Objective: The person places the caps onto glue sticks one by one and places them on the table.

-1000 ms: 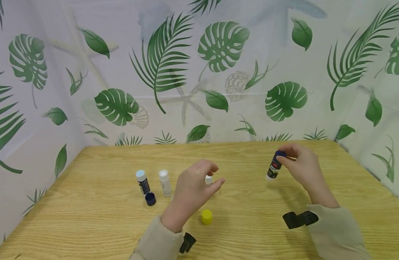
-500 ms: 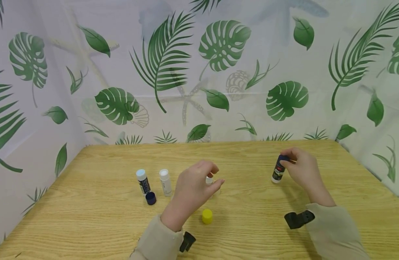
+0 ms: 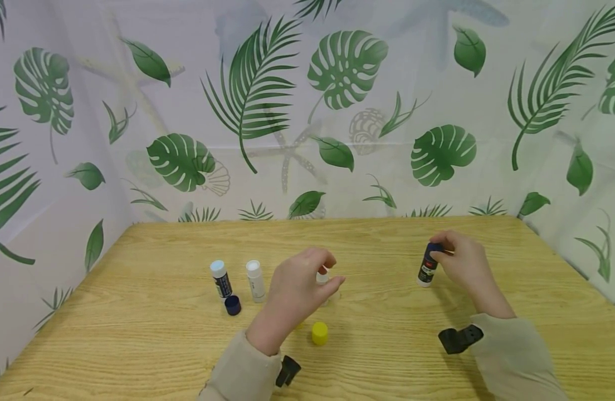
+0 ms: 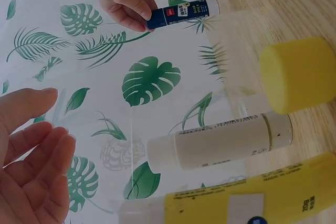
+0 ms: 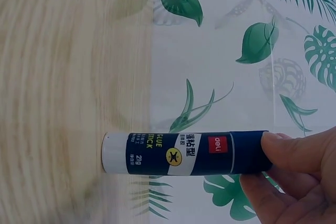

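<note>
Far left on the desk [image 3: 377,362] there's a white-topped, navy-and-white plastic glue stick [image 3: 223,283], then a mostly white plastic tube [image 3: 256,283]. Left grip [image 3: 298,292] is empty, loosely curled. Over the desk's right side, the right grip [image 3: 464,266] pinches a navy cylindrical glue stick [image 3: 428,269], roughly upright, by its capped end. Can't tell if it's touching down; imo, get the bottom flat before loosening.

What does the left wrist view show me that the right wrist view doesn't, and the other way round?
Only the left wrist view: the left hand, holding nothing, plus the yellow cap, white stick and yellow stick.
Only the right wrist view: a legible 21g print on the blue stick.
Both: the right hand pinching the blue stick by one end, the table and the leaf-print cloth.
</note>
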`<state>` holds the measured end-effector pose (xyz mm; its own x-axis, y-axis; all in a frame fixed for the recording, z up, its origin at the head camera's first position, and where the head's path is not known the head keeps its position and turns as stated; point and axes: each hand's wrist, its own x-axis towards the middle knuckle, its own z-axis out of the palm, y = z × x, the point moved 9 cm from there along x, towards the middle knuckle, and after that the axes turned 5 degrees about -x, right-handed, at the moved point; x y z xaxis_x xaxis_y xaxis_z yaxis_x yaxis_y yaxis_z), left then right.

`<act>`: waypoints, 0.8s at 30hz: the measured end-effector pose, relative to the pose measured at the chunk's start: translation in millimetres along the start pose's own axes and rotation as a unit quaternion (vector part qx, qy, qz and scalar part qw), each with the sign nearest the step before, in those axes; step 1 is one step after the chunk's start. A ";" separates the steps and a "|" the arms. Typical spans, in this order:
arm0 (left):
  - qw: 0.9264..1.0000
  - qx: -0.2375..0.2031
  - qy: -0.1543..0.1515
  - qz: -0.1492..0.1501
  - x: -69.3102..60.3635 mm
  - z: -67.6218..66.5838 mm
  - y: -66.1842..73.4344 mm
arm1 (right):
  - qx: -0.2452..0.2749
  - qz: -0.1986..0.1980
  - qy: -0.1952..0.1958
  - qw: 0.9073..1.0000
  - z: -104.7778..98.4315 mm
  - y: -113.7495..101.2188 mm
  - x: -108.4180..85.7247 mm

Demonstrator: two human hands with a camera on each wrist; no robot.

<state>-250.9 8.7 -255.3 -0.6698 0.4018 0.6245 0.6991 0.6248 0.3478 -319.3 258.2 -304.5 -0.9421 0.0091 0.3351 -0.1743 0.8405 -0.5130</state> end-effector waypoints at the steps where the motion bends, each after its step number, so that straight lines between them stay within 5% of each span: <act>1: 1.000 -0.001 -0.002 -0.002 0.0 -0.1 -0.5 | 0.000 0.001 0.000 1.000 0.1 0.3 0.0; 24: 0.998 0.006 -0.053 -0.038 0.6 5.8 -11.5 | -0.014 0.001 -0.018 1.000 1.5 -1.5 0.9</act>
<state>-260.8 5.7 -263.0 -0.7439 0.4216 0.5185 0.6426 0.6643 0.3818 -320.4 256.2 -304.6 -0.9519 -0.0083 0.3062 -0.1654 0.8553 -0.4910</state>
